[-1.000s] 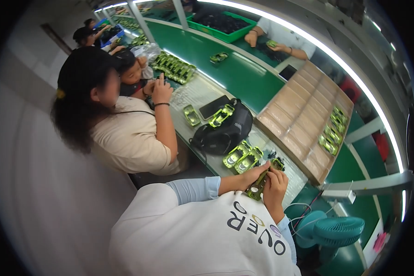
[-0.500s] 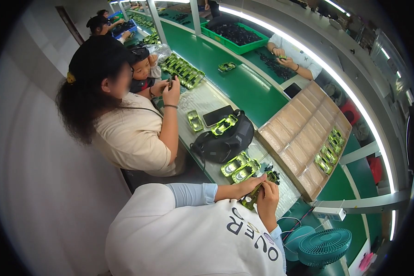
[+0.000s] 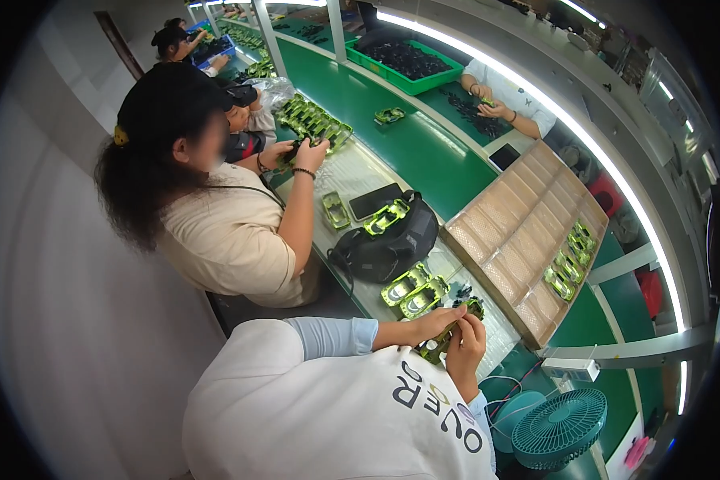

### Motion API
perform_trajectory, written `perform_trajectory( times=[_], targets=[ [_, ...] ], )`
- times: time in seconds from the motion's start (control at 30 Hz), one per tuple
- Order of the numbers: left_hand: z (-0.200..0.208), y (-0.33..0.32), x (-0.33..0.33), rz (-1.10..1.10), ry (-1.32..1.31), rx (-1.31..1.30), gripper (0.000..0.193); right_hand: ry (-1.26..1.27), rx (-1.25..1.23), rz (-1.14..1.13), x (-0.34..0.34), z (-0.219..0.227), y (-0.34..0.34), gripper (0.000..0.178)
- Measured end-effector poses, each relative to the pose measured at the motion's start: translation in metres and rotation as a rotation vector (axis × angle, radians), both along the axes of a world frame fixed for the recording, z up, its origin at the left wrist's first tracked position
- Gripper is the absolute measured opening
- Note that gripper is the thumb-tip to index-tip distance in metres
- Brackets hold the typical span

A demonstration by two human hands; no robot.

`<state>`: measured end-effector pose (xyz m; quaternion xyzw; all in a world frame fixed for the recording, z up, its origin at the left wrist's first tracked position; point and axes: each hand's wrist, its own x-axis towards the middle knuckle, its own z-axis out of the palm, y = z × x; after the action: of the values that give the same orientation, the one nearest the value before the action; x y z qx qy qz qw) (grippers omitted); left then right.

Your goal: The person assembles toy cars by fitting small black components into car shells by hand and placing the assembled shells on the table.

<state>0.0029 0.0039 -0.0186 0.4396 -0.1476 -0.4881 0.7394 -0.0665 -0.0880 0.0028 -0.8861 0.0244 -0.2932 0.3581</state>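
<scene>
My left hand (image 3: pixel 434 323) and my right hand (image 3: pixel 467 344) are close together over the near end of the bench. Between them is a yellow-green toy car body (image 3: pixel 432 350), partly covered by the fingers of both. The fingertips meet along its upper side; what they press there is too small to make out. Just beyond my fingers lie small black parts (image 3: pixel 461 294). To the left of these, two yellow-green car shells (image 3: pixel 406 285) rest side by side on the clear sheeting.
A black bag (image 3: pixel 392 250) bears another shell (image 3: pixel 387 217), near a dark phone (image 3: pixel 375 202). A divided cardboard tray (image 3: pixel 504 232) holds several shells at its right. A teal fan (image 3: pixel 558 430) stands right of me. A co-worker (image 3: pixel 224 224) sits left, beside a child.
The co-worker on the left has lowered both hands and the piece in them toward the bench. My own hands stay nearly in place, with only slight finger movement around the toy car body.
</scene>
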Motion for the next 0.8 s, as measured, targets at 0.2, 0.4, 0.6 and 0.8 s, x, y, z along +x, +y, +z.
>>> perform_trajectory(
  times=[0.2,0.4,0.6,0.8],
  targets=[
    [0.004,0.000,-0.002,-0.016,0.031,0.042,0.049,0.072,-0.012,0.075,-0.001,-0.002,-0.006,0.015],
    [-0.002,-0.003,0.000,-0.003,0.120,0.114,0.047,0.170,0.062,0.146,0.002,0.002,-0.011,0.019],
    [0.000,-0.006,0.007,0.085,0.410,0.033,0.043,0.019,0.224,-0.100,-0.003,0.000,-0.016,0.018],
    [-0.002,-0.001,0.018,0.095,0.471,-0.015,0.055,0.409,1.255,0.164,-0.009,-0.029,-0.023,0.016]
  ],
)
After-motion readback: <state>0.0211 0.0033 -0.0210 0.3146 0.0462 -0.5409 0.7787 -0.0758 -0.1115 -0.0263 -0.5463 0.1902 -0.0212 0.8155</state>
